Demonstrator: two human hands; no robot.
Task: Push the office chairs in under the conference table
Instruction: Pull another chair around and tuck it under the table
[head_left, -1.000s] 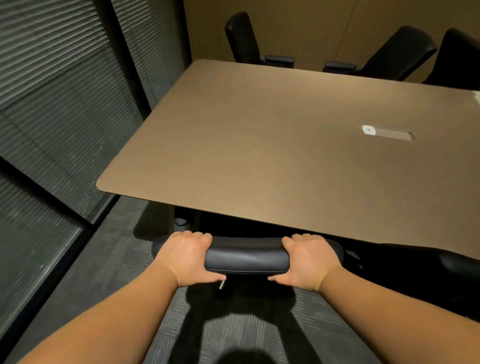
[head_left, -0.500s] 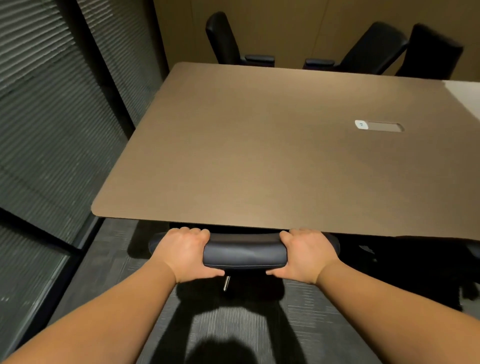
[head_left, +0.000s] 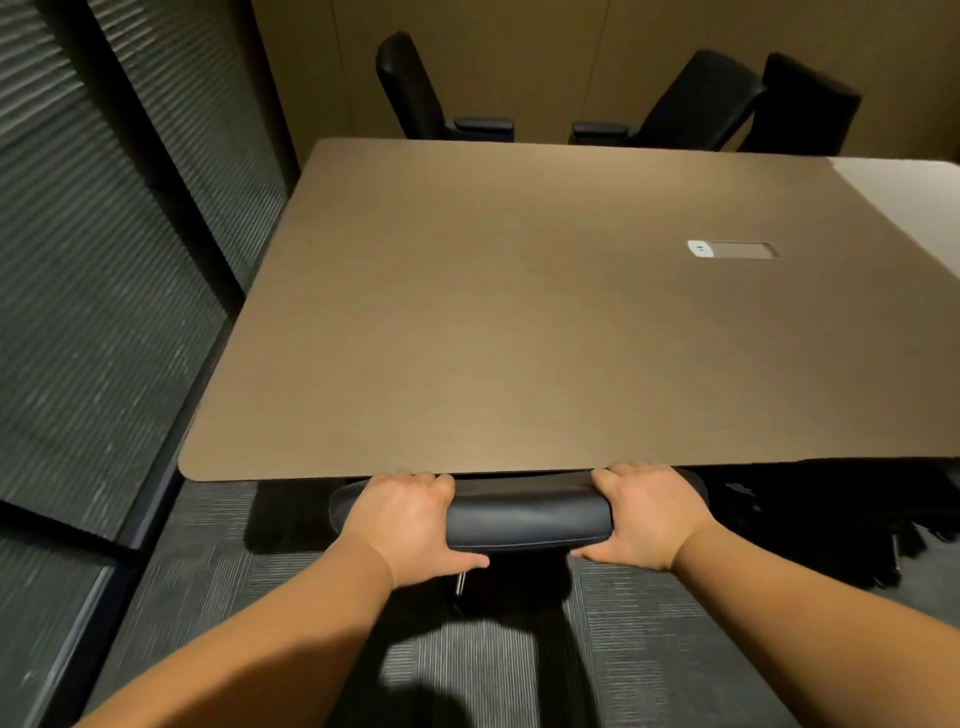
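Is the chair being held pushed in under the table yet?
In: the chair's top sits against the table edge, seat hidden beneath.

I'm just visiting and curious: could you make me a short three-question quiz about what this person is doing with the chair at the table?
1. True or false: both hands grip the top of the chair back.
2. How many other chairs show along the far side of the conference table? A) one B) three C) five
3. Fill in: the small white device sits at the end of a ____ in the tabletop.

Key:
1. True: the left hand and right hand each hold one end.
2. B
3. slot (a rectangular cutout)
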